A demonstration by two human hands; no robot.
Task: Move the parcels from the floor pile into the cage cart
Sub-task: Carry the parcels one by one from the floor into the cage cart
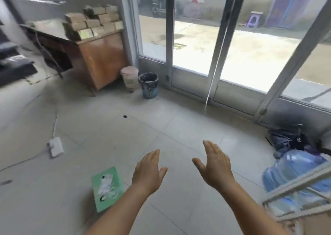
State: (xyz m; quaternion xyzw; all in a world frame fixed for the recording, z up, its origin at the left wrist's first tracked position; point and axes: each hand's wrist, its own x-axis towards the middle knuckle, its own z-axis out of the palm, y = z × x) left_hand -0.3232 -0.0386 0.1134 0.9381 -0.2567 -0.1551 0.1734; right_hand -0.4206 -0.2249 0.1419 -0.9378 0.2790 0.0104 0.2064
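Note:
My left hand [148,172] and my right hand [214,164] are stretched out side by side over the tiled floor, palms facing each other, fingers straight, holding nothing. A flat green parcel [106,188] with a white label lies on the floor just left of my left forearm. A white metal bar frame, apparently the cage cart's corner [295,186], juts in at the lower right, beside my right forearm. No floor pile of parcels is in view.
A blue water jug [293,170] and a dark bag [286,138] lie at the right by the glass doors [193,37]. Two bins [147,85] stand beside a wooden desk [100,55] stacked with cardboard boxes. A white power strip [55,147] with its cable is on the floor at left.

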